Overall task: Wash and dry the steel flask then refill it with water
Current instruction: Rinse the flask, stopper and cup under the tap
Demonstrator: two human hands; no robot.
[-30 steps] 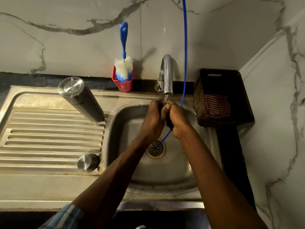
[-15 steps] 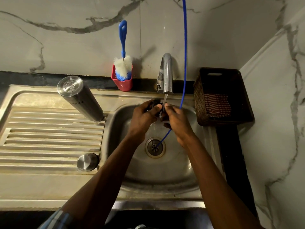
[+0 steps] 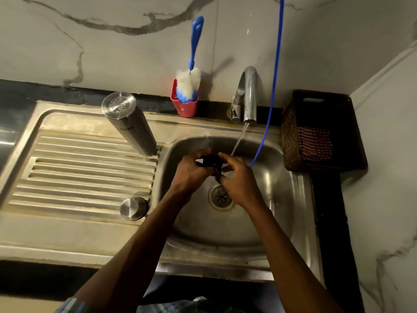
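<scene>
The steel flask [image 3: 129, 125] stands upside down on the draining board, at the basin's left edge. Its round steel cap [image 3: 133, 208] lies on the board near the basin's front left corner. Over the basin my left hand [image 3: 191, 171] and my right hand [image 3: 237, 177] both hold a small black part [image 3: 211, 161] between their fingers. The part is too dark to tell what it is. Water runs from the tap [image 3: 248, 96] and falls just right of the part, by my right hand.
A blue bottle brush [image 3: 190, 82] stands in a red cup [image 3: 185, 106] against the wall. A blue hose [image 3: 270, 86] hangs down into the basin toward the drain [image 3: 220, 196]. A dark woven basket [image 3: 320, 132] with a striped cloth sits right of the sink [image 3: 293, 199].
My hands have dropped from right under the spout to lower over the basin and spread a little, so the black part now shows between them. The flask and cap have not moved.
</scene>
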